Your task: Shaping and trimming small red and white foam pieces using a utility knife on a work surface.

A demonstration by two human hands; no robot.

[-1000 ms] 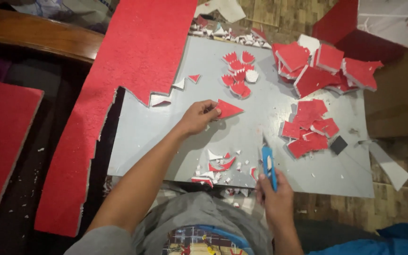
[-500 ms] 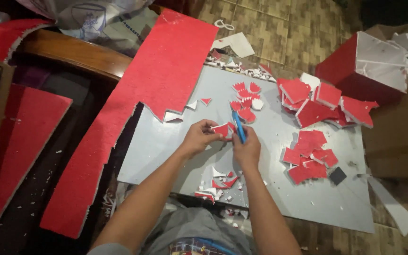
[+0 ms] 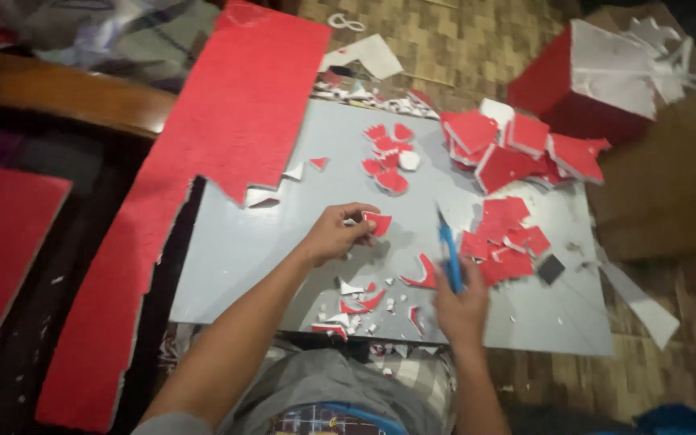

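My left hand (image 3: 333,235) pinches a small red foam piece (image 3: 377,223) with a white edge, lifted just over the grey board (image 3: 243,242). My right hand (image 3: 461,306) grips a blue utility knife (image 3: 449,251), blade pointing away from me, over the board's near middle. A curved red offcut (image 3: 424,274) lies between the two hands. Red and white scraps (image 3: 356,302) litter the board's near edge below my left hand.
A long red foam sheet (image 3: 203,161) with a ragged edge overlaps the board's left side. Cut red shapes (image 3: 388,157) lie at the back centre, larger red pieces (image 3: 517,145) and a stack (image 3: 509,238) at right. A red-and-white box (image 3: 590,80) and brown cardboard (image 3: 662,193) stand at the far right.
My right hand has drawn the knife back toward me and to the right, away from the piece. My left hand keeps hold of the small red piece, now separated from an offcut.
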